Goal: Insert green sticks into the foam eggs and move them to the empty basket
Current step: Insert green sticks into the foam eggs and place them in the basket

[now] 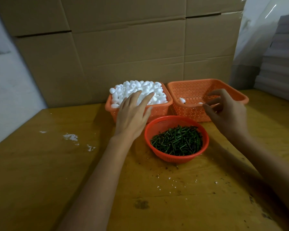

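Perhaps touching, left hand (132, 112) spans smooth foam eggs (137, 88).

I find no text, label or number to read here. The cardboard boxes (127, 47) show me plain faces.

Spread left hand (132, 114) over heaped foam eggs (137, 88) — right hand (227, 114) above near-empty orange basket (207, 80)

Left hand (133, 112) palm down, fingers straight and spread. Right hand (227, 112) level with it, well apart, fingers loosely curled, empty. Both forearms extended.
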